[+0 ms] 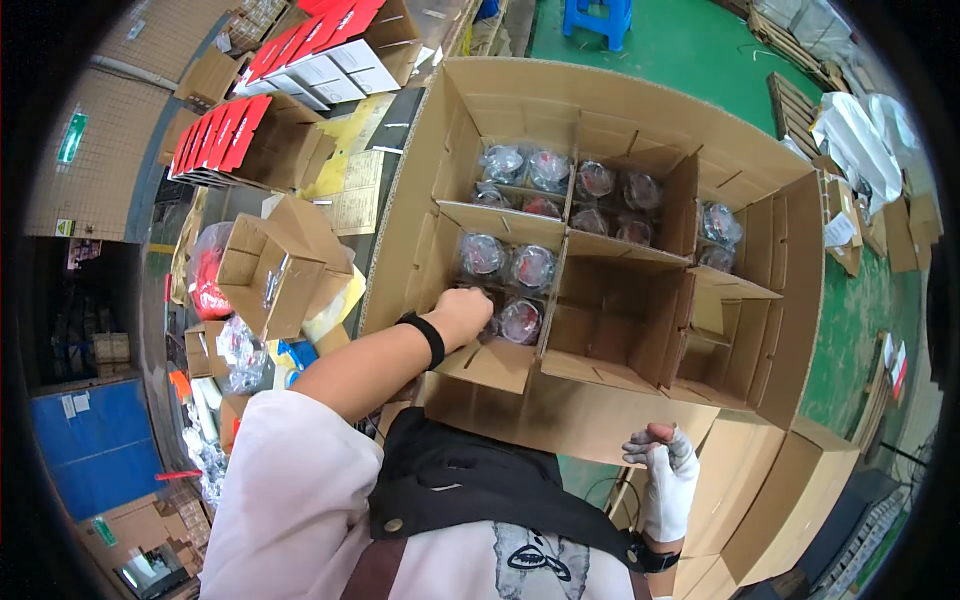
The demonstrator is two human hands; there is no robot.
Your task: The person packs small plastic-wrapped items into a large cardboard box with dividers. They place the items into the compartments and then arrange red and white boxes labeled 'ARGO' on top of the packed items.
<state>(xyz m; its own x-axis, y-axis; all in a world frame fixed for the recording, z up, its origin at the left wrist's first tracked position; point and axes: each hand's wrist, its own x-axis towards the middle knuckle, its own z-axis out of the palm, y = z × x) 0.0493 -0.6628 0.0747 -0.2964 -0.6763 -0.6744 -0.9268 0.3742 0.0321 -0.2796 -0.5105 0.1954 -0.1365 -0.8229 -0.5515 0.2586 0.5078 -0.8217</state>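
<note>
A large cardboard box point(600, 85) stands before me, split into compartments by cardboard dividers. My left hand point(462, 314), bare and wearing a black wristband, reaches into the near left compartment. Its fingers are curled down around a round plastic-wrapped item point(491, 326), which they partly hide. Beside it sit another wrapped item point(520, 320) with red showing through and, behind, two more clear-wrapped ones point(482, 256). My right hand point(665, 480), in a white glove with bare fingertips, hovers past the box's near edge. Its fingers are loosely bent and apart, with nothing in them.
Wrapped items point(548, 170) also fill the far compartments; the near middle compartment point(610, 318) shows bare cardboard. To the left, a bench carries red-and-white cartons point(215, 140), a small open carton point(270, 265) and plastic bags. A blue stool point(598, 18) stands on the green floor.
</note>
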